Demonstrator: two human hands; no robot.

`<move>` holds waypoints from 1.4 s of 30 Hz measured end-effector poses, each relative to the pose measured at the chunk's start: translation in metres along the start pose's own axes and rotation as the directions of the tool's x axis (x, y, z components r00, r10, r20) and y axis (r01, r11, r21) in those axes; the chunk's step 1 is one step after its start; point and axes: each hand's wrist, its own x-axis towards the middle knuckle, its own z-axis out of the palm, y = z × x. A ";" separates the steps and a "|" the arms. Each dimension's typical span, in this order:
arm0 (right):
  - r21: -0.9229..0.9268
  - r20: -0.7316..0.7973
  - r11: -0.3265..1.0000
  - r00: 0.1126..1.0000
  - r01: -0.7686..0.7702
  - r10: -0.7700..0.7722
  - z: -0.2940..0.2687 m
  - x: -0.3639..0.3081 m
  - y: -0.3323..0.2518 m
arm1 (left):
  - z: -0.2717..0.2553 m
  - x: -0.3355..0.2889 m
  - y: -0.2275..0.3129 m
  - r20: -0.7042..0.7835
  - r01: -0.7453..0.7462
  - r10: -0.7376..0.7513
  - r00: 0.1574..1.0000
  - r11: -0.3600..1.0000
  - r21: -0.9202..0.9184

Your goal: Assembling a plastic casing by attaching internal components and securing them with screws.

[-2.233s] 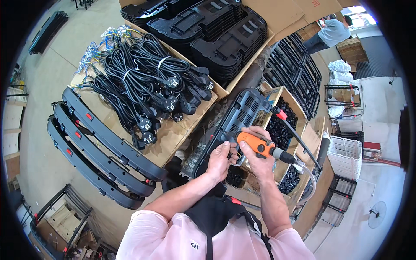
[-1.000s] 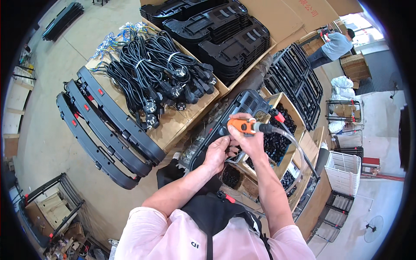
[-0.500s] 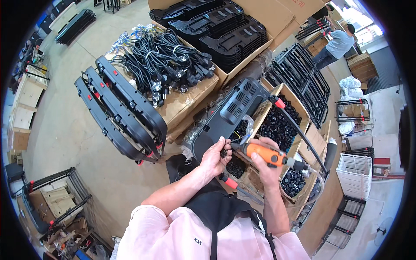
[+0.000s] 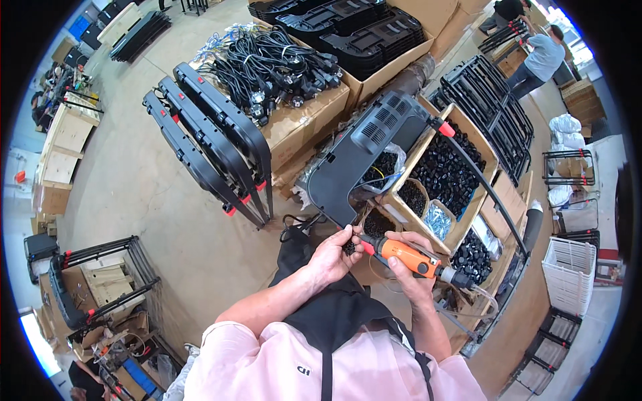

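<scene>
My right hand is wrapped round an orange pneumatic screwdriver, whose hose trails off its right end. Its front end points left, toward my left hand. That hand is closed round several small dark pieces, which look like screws; thumb and fingertips are pinched close to the screwdriver's tip. What sits right at the tip is too small to make out. Just beyond both hands lies a black plastic housing with a vented bulge, joined to a black tube frame with red sleeves.
Boxes of small black parts stand under and beside the frame, one holding silvery screws. Black power cables are heaped on a carton. Several finished-looking housings lean at left. Black frames stack at right; people work farther back.
My view has shifted, so the housing and boxes sit higher and the boxes farther right. Both hands are lower against the housing, and the screwdriver's front end is at the frame's near red sleeve.
</scene>
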 end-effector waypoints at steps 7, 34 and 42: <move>-0.069 -0.054 0.998 0.999 0.005 -0.009 0.010 -0.020 -0.005 | 0.008 -0.005 0.005 -0.022 0.113 -0.112 0.994 0.986 0.121; -0.149 -0.282 0.988 0.960 -0.042 -0.001 0.061 -0.008 -0.001 | -0.002 -0.016 0.099 -0.075 0.203 -0.198 0.977 0.778 0.594; -0.142 -0.252 0.987 0.967 -0.071 0.033 0.063 -0.008 0.002 | 0.005 0.060 0.127 0.428 -0.430 0.128 0.895 -0.016 0.903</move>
